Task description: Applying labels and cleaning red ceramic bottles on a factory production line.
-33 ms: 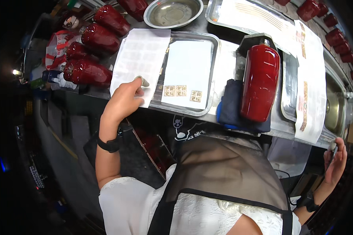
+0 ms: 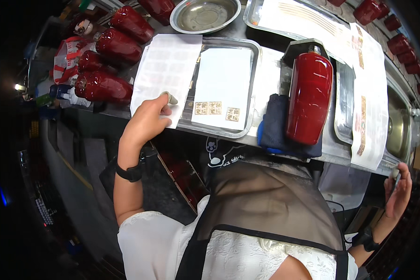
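At the left, my left hand [image 2: 147, 116] is closed on the lower part of a white paper sheet [image 2: 172, 53] with faint rows of marks, which overlaps a metal tray's left side. A pale cover sits on one fingertip. In the tray [image 2: 255, 88] lies a pale blue-white sheet [image 2: 223, 74] bearing three small gold-patterned decals [image 2: 214, 108]. A glossy dark-red vase [image 2: 310, 98] rests on its side on a folded dark cloth [image 2: 273, 126], right of the tray. Low at the far right, my right hand [image 2: 396, 198] is closed around a thin dark flat piece, its kind unclear.
Several red vases [image 2: 119, 46] lie at the back left, beside a round metal bowl [image 2: 205, 16]. A long white sheet with gold strips [image 2: 371, 107] hangs over the bench's front edge. Beyond it is a metal sink [image 2: 396, 130]. More red vessels [image 2: 366, 11] stand at the far right.
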